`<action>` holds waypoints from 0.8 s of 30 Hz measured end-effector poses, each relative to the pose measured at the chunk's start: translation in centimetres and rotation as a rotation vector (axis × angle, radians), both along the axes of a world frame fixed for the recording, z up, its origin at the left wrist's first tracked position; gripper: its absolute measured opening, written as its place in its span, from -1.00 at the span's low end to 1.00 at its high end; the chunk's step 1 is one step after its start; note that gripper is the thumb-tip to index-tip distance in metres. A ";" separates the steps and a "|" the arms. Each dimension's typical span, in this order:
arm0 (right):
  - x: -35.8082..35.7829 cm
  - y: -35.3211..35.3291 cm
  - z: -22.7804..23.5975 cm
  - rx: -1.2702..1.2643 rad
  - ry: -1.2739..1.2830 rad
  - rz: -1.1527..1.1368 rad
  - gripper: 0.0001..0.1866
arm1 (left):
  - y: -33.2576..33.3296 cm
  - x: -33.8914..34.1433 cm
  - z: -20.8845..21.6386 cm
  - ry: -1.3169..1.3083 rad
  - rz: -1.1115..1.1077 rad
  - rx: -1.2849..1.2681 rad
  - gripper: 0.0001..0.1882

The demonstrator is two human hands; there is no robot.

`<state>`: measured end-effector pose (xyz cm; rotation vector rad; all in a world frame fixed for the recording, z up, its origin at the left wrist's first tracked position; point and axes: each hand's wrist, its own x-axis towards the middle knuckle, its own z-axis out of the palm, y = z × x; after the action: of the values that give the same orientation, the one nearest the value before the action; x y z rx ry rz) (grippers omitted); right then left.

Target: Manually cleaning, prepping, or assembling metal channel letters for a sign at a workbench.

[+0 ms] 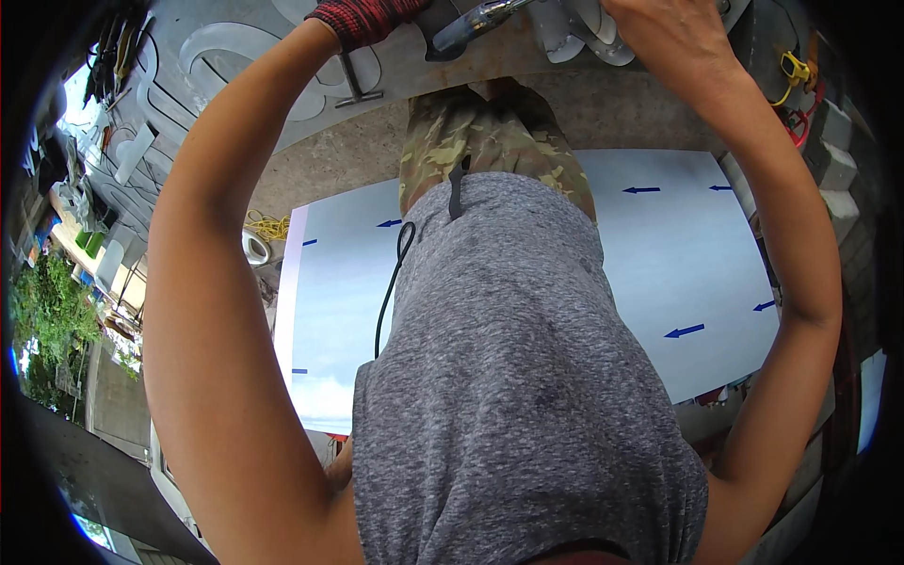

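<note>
At the top edge, my left hand (369, 21) wears a red and black knitted glove. Its visible fingers are curled at a dark grey metal piece (435, 19), and the frame cuts off part of this grip. Just right of that piece is a shiny metal tool (476, 24) with a rounded, bluish end; its far part is out of frame. My bare right hand (670, 33) reaches over the table at the upper right, near pale curved cutouts (603, 38). Its fingertips are beyond the top edge, so what they hold is hidden.
Curved sheet cutouts (221, 42) and a T-shaped metal bar (356, 85) lie on the grey worktable (452, 80). Below is a large pale sheet (659, 254) with blue arrows. Yellow cord (268, 226) and a white tape roll (255, 248) are at left, a yellow tool (794, 68) at right.
</note>
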<state>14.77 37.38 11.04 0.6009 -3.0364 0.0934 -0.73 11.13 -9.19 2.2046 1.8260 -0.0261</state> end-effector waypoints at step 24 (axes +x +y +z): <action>-1.1 -0.3 -0.5 0.001 -0.029 0.018 -0.85 | -0.1 0.0 0.3 -0.008 0.020 -0.054 -0.81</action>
<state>13.70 37.12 10.54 0.6327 -3.0597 0.1026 -0.77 11.04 -8.86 2.1468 1.8213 -0.0615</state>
